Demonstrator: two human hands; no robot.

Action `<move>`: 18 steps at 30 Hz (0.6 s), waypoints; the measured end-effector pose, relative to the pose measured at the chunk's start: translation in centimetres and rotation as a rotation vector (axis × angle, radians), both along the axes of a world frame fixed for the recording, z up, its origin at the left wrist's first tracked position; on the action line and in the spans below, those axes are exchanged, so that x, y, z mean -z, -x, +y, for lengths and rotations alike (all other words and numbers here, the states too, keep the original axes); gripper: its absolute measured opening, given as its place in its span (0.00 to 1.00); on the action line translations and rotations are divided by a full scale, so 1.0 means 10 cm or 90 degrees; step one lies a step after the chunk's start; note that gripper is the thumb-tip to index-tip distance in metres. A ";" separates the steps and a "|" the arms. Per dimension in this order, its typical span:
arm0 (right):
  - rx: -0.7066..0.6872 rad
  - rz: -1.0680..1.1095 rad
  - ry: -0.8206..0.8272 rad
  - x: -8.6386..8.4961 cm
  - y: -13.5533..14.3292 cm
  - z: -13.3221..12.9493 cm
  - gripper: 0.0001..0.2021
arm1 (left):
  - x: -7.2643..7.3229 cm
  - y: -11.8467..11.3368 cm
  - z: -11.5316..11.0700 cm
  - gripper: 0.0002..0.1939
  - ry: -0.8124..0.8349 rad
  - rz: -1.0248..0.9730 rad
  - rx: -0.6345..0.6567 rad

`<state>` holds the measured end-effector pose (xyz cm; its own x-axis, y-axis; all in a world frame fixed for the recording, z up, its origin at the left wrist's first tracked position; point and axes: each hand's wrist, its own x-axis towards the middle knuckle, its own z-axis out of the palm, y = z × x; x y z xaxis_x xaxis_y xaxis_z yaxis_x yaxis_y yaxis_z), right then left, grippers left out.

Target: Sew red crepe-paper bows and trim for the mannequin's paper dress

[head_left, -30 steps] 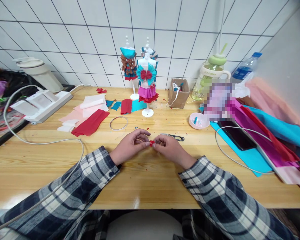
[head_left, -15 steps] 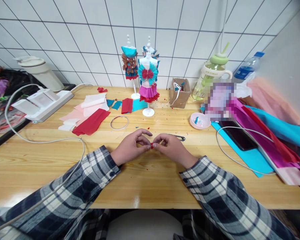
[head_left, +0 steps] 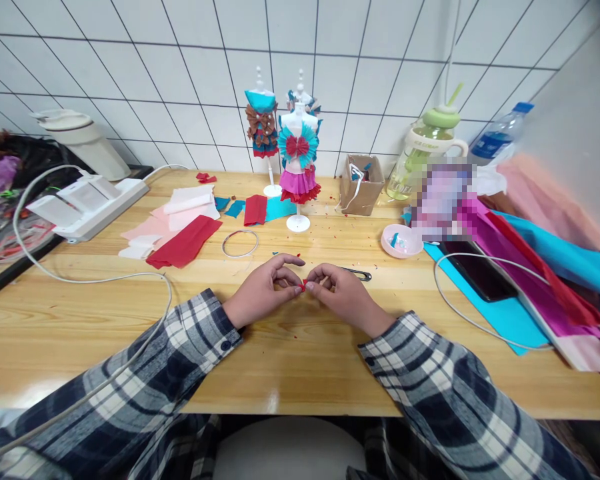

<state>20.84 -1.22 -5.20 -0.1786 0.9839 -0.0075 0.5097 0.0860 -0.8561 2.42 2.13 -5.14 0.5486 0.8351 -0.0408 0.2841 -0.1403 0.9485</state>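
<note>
Between my two hands is a small crumpled piece of red paper (head_left: 303, 285), just above the wooden table. My left hand (head_left: 265, 288) pinches its left side with thumb and fingertip, the index finger arched above. My right hand (head_left: 344, 297) pinches the other side, its fingers curled and partly hiding the piece. Behind the right hand lies a slim dark tool (head_left: 363, 275) with a looped end, partly covered. Further back stands a small white mannequin (head_left: 299, 123) wearing a turquoise pleated fan, a red bow and a magenta skirt with red trim.
Red sheets (head_left: 185, 243) and pale pink paper lie left, near a wire ring (head_left: 240, 244). A cardboard box (head_left: 363, 187), pink dish (head_left: 401, 241), drink bottle (head_left: 423, 153) and phone (head_left: 477, 273) stand or lie right. A white cable (head_left: 105, 275) crosses my left sleeve.
The red piece shows a slightly different shape between my fingertips, with a small point now sticking up. Both hands stay almost in place; the view has shifted slightly.
</note>
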 end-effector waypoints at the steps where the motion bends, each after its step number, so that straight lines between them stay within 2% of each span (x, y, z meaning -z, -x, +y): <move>1: -0.002 0.003 0.003 0.00 0.00 0.00 0.05 | 0.00 0.00 0.00 0.22 -0.026 0.008 0.005; 10: -0.036 -0.083 -0.062 0.06 -0.02 0.04 0.02 | -0.02 0.06 0.00 0.23 -0.324 0.152 0.046; 15: -0.024 -0.060 -0.135 0.06 0.01 0.05 0.14 | -0.05 0.14 0.06 0.25 -0.529 0.211 0.040; 18: -0.033 -0.043 -0.223 0.06 0.03 0.04 0.11 | -0.07 0.19 0.07 0.24 -0.665 0.188 0.024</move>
<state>20.50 -0.81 -5.81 -0.2386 0.9186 0.3150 0.5510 0.3952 -0.7350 0.54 2.81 -4.43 0.6601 0.5167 0.5453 0.4604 -0.8518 0.2498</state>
